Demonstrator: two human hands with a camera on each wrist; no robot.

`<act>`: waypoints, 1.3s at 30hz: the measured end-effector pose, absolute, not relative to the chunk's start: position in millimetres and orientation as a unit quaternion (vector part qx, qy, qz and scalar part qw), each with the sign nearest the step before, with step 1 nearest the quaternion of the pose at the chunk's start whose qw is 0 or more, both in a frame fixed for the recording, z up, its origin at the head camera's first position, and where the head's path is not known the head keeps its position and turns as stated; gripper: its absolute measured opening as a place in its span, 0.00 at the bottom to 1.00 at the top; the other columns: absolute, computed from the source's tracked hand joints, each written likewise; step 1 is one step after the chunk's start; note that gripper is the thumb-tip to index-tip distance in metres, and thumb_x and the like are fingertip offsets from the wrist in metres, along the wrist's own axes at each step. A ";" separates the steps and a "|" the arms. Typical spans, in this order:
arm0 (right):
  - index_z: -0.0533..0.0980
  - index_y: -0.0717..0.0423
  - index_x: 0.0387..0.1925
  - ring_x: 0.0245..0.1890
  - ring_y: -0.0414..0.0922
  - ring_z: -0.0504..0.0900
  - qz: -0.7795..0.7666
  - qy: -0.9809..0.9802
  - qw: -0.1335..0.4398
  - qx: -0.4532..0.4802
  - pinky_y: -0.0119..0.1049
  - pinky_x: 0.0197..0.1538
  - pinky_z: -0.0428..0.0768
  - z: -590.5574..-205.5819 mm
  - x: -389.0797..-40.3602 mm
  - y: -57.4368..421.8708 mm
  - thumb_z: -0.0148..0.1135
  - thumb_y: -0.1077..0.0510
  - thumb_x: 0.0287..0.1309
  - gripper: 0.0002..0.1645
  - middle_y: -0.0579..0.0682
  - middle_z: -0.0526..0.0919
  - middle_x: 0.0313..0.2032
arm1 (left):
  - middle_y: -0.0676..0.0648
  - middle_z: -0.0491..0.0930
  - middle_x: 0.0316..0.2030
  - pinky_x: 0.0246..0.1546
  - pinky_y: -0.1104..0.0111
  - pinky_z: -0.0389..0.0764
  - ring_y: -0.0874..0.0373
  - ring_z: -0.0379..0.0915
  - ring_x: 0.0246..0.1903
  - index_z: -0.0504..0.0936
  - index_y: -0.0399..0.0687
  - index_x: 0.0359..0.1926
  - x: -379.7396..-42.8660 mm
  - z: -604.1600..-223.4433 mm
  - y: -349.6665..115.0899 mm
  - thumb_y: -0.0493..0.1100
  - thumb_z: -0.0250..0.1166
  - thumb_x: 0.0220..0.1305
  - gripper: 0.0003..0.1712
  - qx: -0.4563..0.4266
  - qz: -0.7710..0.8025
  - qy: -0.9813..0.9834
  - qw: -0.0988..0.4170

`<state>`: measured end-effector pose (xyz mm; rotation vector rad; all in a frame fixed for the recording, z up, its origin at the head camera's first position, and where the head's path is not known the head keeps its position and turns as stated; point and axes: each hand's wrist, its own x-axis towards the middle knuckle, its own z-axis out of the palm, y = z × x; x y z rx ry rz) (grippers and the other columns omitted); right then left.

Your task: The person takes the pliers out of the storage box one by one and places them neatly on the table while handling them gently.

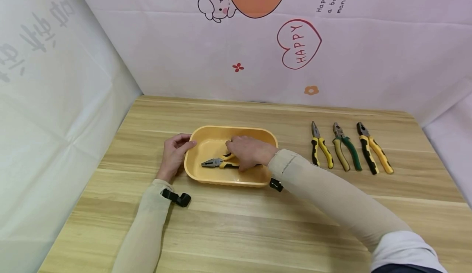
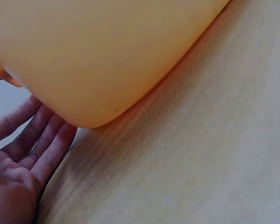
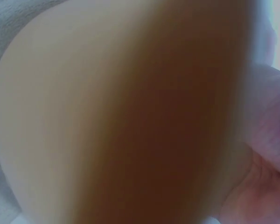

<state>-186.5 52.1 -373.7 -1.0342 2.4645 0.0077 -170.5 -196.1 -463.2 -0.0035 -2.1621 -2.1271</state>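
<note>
A yellow plastic basin [image 1: 210,140] stands on the table, a pair of combination pliers [image 1: 212,163] inside it with the steel nose facing left. My right hand [image 1: 250,151] reaches over the basin's right rim and grips the pliers by their yellow-and-black handles, partly hiding them. At the left end, my left hand [image 1: 174,153] holds the basin's rim, thumb over the edge and fingers against the outer wall. The left wrist view shows those fingers [image 2: 51,149] under the basin's side. In the right wrist view the blurred basin wall [image 3: 46,116] covers most of the picture.
On the right of the wooden table [image 1: 236,228] lie three more pliers in a row: yellow-and-black needle-nose pliers [image 1: 315,130], green-handled pliers [image 1: 350,152] and yellow-and-black pliers [image 1: 380,154]. A printed white cloth [image 1: 177,60] hangs along the table's back edge.
</note>
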 end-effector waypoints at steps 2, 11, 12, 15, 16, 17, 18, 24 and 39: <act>0.71 0.59 0.57 0.44 0.47 0.75 0.000 0.897 0.235 -0.373 0.40 0.50 0.78 -374.0 -186.9 52.4 0.75 0.57 0.53 0.32 0.53 0.75 0.48 | 0.30 0.81 0.44 0.37 0.74 0.82 0.61 0.80 0.35 0.81 0.22 0.49 -170.6 -463.3 -195.9 0.30 0.66 0.64 0.15 -0.002 -0.699 -0.713 0.054; 0.76 0.55 0.50 0.43 0.46 0.73 -0.018 0.893 0.240 -0.381 0.40 0.47 0.75 -375.6 -189.3 55.0 0.73 0.51 0.57 0.23 0.49 0.76 0.45 | 0.29 0.81 0.45 0.36 0.74 0.82 0.61 0.80 0.35 0.81 0.22 0.49 -171.2 -464.4 -196.0 0.31 0.67 0.64 0.15 0.000 -0.698 -0.714 0.054; 0.76 0.55 0.49 0.44 0.46 0.73 -0.021 0.892 0.241 -0.381 0.40 0.47 0.75 -375.7 -189.6 55.1 0.73 0.51 0.58 0.22 0.49 0.76 0.45 | 0.29 0.81 0.45 0.36 0.74 0.82 0.61 0.80 0.35 0.81 0.22 0.49 -171.3 -464.5 -196.1 0.31 0.67 0.64 0.15 -0.001 -0.698 -0.714 0.054; 0.76 0.55 0.47 0.45 0.47 0.72 -0.030 0.891 0.248 -0.380 0.41 0.47 0.74 -375.9 -190.3 55.6 0.72 0.51 0.58 0.20 0.49 0.76 0.46 | 0.30 0.81 0.44 0.35 0.74 0.83 0.61 0.80 0.34 0.81 0.22 0.49 -171.0 -464.4 -196.0 0.30 0.67 0.64 0.15 -0.001 -0.699 -0.713 0.054; 0.76 0.55 0.47 0.45 0.47 0.72 -0.034 0.890 0.253 -0.377 0.41 0.47 0.74 -375.9 -190.5 55.9 0.71 0.50 0.59 0.19 0.49 0.76 0.47 | 0.31 0.82 0.44 0.35 0.74 0.83 0.61 0.80 0.34 0.81 0.22 0.49 -171.0 -464.4 -195.9 0.30 0.66 0.64 0.15 -0.002 -0.699 -0.713 0.054; 0.75 0.54 0.47 0.45 0.47 0.72 -0.037 0.889 0.258 -0.375 0.41 0.46 0.74 -375.8 -190.8 56.3 0.71 0.50 0.60 0.19 0.49 0.76 0.47 | 0.31 0.82 0.43 0.35 0.74 0.83 0.61 0.80 0.34 0.81 0.22 0.49 -170.8 -464.2 -195.9 0.30 0.66 0.64 0.15 -0.003 -0.700 -0.712 0.054; 0.75 0.54 0.47 0.45 0.47 0.71 -0.041 0.888 0.264 -0.374 0.41 0.46 0.73 -375.7 -191.1 56.5 0.70 0.50 0.61 0.19 0.49 0.76 0.47 | 0.31 0.82 0.43 0.34 0.74 0.83 0.61 0.80 0.34 0.81 0.22 0.48 -170.7 -464.1 -195.8 0.30 0.66 0.64 0.15 -0.003 -0.700 -0.712 0.055; 0.73 0.56 0.41 0.40 0.46 0.69 -0.053 0.875 0.279 -0.392 0.39 0.42 0.69 -374.1 -193.8 57.8 0.64 0.49 0.68 0.15 0.49 0.73 0.38 | 0.32 0.82 0.43 0.34 0.74 0.83 0.60 0.80 0.33 0.81 0.22 0.49 -170.7 -464.1 -196.1 0.31 0.67 0.64 0.15 -0.006 -0.701 -0.711 0.056; 0.69 0.55 0.30 0.23 0.38 0.63 -0.121 0.837 0.310 -0.435 0.29 0.29 0.64 -378.9 -195.3 60.9 0.56 0.55 0.74 0.14 0.43 0.63 0.23 | 0.36 0.83 0.42 0.35 0.74 0.83 0.61 0.80 0.34 0.81 0.23 0.48 -170.7 -463.9 -196.4 0.32 0.67 0.64 0.15 -0.007 -0.698 -0.714 0.057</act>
